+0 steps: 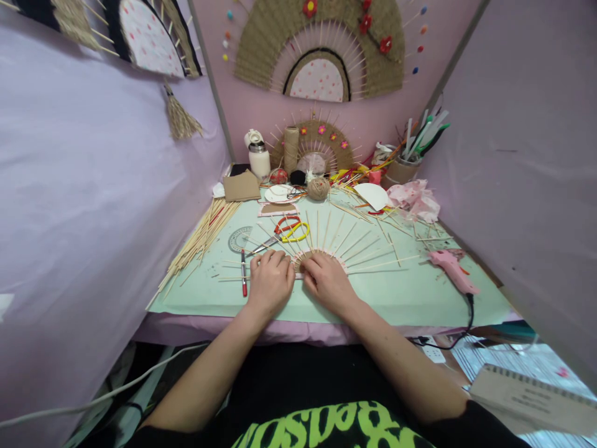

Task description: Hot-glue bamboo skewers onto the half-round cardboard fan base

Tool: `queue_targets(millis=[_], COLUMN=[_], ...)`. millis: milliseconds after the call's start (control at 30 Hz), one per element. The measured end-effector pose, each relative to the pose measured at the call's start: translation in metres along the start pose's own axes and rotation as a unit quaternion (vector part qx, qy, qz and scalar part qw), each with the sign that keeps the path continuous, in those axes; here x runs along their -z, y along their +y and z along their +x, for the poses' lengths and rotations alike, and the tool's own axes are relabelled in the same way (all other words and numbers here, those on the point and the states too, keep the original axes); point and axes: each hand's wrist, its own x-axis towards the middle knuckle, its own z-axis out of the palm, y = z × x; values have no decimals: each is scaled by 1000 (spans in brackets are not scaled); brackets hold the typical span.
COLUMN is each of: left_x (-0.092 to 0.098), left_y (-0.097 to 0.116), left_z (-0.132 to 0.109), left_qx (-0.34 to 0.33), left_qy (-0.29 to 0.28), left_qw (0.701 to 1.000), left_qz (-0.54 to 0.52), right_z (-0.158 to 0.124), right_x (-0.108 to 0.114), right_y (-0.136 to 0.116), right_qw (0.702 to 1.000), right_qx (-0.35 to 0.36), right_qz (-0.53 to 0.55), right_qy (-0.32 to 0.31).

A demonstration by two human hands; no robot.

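In the head view a half-round fan frame (pixel 298 264) of cardboard with a pink-spotted edge lies on the table. Thin wooden sticks (pixel 364 249) radiate from it. My left hand (pixel 270 280) covers its left side, fingers curled over the edge and the sticks there. Close by, my right hand (pixel 329 280) presses its bent fingers on the middle of the base. Both thumbs point inward, and the fingertips are partly hidden. Scissors (pixel 280 236) with red and yellow handles lie just beyond my left hand. A red marker (pixel 244 274) is left of that hand, near a clear protractor (pixel 239 239).
Loose sticks (pixel 200 239) are piled at left. A pink glue gun (pixel 452 271) with a black cord lies at right. Twine ball (pixel 318 188), cardboard (pixel 241 186), bottle (pixel 259 160) and a tool cup (pixel 401 171) line the back. A finished fan (pixel 261 56) hangs on the wall.
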Motion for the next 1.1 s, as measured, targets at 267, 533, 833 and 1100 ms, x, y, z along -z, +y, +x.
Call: queue_targets(millis=[267, 533, 833, 1100], left_x=[0, 0, 0, 1], left_y=[0, 0, 0, 0], left_z=[0, 0, -1, 0], left_qx=[4, 7, 16, 16], left_qy=[2, -4, -12, -18], left_qw=[1000, 1000, 1000, 1000], left_qz=[1, -5, -14, -14], right_z=[0, 0, -1, 0], right_x=[0, -1, -3, -2], right_y=[0, 0, 2, 3], right_qw=[1000, 1000, 1000, 1000], right_qx=[4, 9, 15, 15], right_qz=[9, 9, 15, 18], right_qy=[6, 2, 9, 9])
